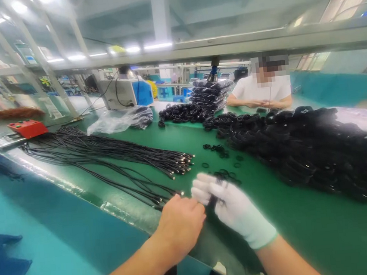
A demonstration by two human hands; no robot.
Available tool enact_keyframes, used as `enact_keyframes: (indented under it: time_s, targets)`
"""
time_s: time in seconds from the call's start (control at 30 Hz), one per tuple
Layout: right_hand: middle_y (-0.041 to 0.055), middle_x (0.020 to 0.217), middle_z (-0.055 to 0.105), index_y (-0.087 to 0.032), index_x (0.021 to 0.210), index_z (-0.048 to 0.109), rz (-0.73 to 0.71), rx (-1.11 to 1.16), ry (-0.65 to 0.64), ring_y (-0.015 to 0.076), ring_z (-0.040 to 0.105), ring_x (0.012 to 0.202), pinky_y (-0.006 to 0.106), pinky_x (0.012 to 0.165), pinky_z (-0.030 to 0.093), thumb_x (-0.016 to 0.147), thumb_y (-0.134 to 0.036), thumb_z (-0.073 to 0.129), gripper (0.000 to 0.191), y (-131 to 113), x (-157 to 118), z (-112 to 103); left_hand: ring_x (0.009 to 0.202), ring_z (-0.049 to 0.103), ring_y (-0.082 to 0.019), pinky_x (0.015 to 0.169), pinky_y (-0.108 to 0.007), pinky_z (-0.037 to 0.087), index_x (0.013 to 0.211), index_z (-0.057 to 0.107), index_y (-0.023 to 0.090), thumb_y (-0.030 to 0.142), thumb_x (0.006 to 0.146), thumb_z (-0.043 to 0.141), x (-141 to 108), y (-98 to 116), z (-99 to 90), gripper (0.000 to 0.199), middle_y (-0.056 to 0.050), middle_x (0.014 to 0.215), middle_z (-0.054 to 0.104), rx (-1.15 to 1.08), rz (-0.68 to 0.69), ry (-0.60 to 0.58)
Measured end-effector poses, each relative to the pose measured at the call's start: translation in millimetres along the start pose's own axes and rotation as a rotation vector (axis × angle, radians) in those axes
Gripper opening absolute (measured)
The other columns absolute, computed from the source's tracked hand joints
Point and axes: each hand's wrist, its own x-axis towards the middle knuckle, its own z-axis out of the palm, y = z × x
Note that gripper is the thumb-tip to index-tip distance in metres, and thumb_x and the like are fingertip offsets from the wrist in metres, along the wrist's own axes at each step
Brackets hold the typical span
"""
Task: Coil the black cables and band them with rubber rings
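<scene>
My left hand (pixel 182 222), bare, is closed near the table's front edge, knuckles up. Whatever its fingers hold is hidden from this side. Close against it, my right hand (pixel 231 202) wears a white glove and has its fingers curled around a small black piece (pixel 212 201), too covered to name. Black cables (pixel 117 154) lie in a long bundle to the left, metal plugs toward my hands. A few looser cables (pixel 127 181) run nearer the edge, their ends beside my left hand. Small black rings (pixel 227 174) lie just beyond my right hand.
A large heap of coiled black cables (pixel 288 144) covers the right side of the green table (pixel 309 229). Behind are a plastic bag (pixel 113 120), a grey-and-blue machine (pixel 124 93) and stacked bagged goods (pixel 210 94). A red control box (pixel 28 128) stands left. Across sits a co-worker (pixel 263 88).
</scene>
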Motion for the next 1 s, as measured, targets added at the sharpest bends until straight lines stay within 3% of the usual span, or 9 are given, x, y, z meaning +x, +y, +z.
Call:
enact_keyframes:
  time_s: [0.2,0.37,0.47,0.53,0.63,0.7,0.83,0.9,1.0]
  targets:
    - [0.0085,0.089,0.065,-0.011,0.096,0.064,0.217,-0.025,-0.315,0.0183,0.06,0.087,0.039,0.086,0.045,0.082,-0.021,0.063,0.018,11,-6,9,0.072,0.05,-0.016,0.075,-0.031,0.034,0.072,0.057,0.018,0.036,0.086,0.055,23,-36,-40.7,0.023,-0.001,0.073,0.06,0.063,0.369,-0.002]
    - [0.007,0.083,0.06,-0.006,0.107,0.059,0.355,0.133,-0.41,0.0153,0.059,0.078,0.035,0.079,0.047,0.076,-0.021,0.069,0.036,18,-11,11,0.073,0.053,-0.012,0.088,-0.029,0.034,0.078,0.063,0.021,0.031,0.082,0.061,37,-52,-39.0,0.012,0.002,0.077,0.064,-0.14,0.411,-0.079]
    - [0.0085,0.081,0.062,-0.002,0.103,0.06,0.409,0.101,-0.42,0.0163,0.062,0.072,0.038,0.076,0.049,0.074,-0.02,0.07,0.035,19,-11,9,0.087,0.055,-0.014,0.097,-0.032,0.031,0.079,0.065,0.021,0.025,0.083,0.06,36,-47,-35.3,0.008,0.001,0.086,0.066,-0.178,0.431,-0.062]
    - [0.0119,0.082,0.066,-0.002,0.099,0.061,0.436,0.073,-0.42,0.0199,0.066,0.07,0.04,0.072,0.051,0.075,-0.022,0.068,0.032,20,-12,4,0.093,0.053,-0.017,0.091,-0.031,0.035,0.073,0.065,0.02,0.02,0.083,0.058,36,-41,-40.6,0.012,-0.002,0.089,0.065,-0.162,0.426,-0.075]
    - [0.0133,0.081,0.069,-0.003,0.096,0.062,0.483,0.06,-0.458,0.0248,0.069,0.069,0.041,0.067,0.053,0.075,-0.029,0.067,0.034,21,-13,-3,0.076,0.054,-0.014,0.068,-0.024,0.04,0.063,0.063,0.019,0.015,0.081,0.058,41,-37,-52.8,0.019,0.0,0.076,0.061,-0.221,0.359,-0.21]
    - [0.0128,0.08,0.069,-0.003,0.097,0.062,0.495,0.069,-0.465,0.0259,0.069,0.069,0.041,0.066,0.053,0.075,-0.033,0.067,0.038,21,-14,-5,0.067,0.053,-0.011,0.061,-0.021,0.039,0.064,0.063,0.019,0.016,0.078,0.062,45,-40,-55.2,0.015,0.002,0.069,0.059,-0.389,0.274,-0.311]
    - [0.0105,0.081,0.067,-0.004,0.096,0.059,0.495,0.126,-0.444,0.0222,0.067,0.068,0.044,0.072,0.052,0.073,-0.033,0.068,0.038,23,-16,-3,0.054,0.052,-0.009,0.05,-0.019,0.038,0.073,0.063,0.017,0.026,0.074,0.065,41,-51,-38.1,0.009,0.004,0.062,0.058,-0.869,-0.038,-0.429]
    - [0.0072,0.078,0.064,-0.007,0.092,0.057,0.508,0.144,-0.445,0.0188,0.064,0.067,0.043,0.074,0.049,0.072,-0.034,0.071,0.037,24,-15,-1,0.047,0.045,-0.008,0.044,-0.018,0.034,0.076,0.06,0.016,0.028,0.074,0.063,32,-52,-24.4,0.013,0.005,0.058,0.053,-1.053,-0.193,-0.416]
    - [0.0023,0.073,0.057,-0.012,0.086,0.053,0.509,0.164,-0.432,0.0153,0.058,0.067,0.042,0.077,0.047,0.069,-0.033,0.075,0.035,25,-13,2,0.05,0.042,-0.007,0.046,-0.018,0.034,0.076,0.056,0.014,0.027,0.075,0.06,18,-45,-7.7,0.013,0.005,0.06,0.051,-1.227,-0.31,-0.273]
